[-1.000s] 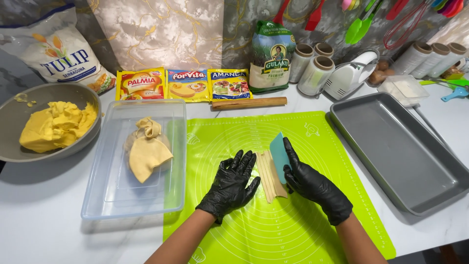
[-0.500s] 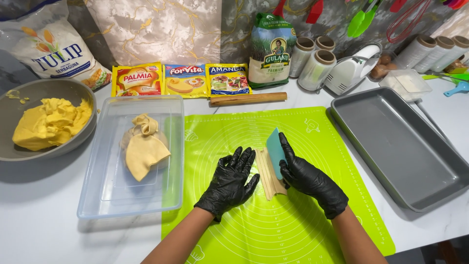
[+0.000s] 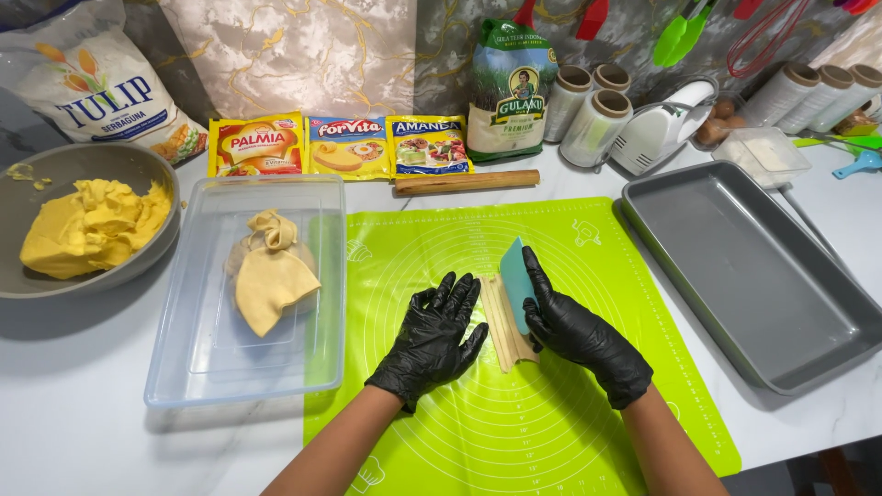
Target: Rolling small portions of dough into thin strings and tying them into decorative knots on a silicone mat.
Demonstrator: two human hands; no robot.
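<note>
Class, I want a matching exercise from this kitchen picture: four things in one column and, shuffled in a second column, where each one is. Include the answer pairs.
Things:
1. teal scraper
2. wrapped dough
3. yellow dough mass
4. wooden rolling pin

Places:
A. in the grey bowl at far left
B. in the right hand, against the dough strip on the green mat
C. on the counter just behind the mat
D. in the clear plastic tub

Pairs: 1-B, 2-D, 3-A, 4-C
</note>
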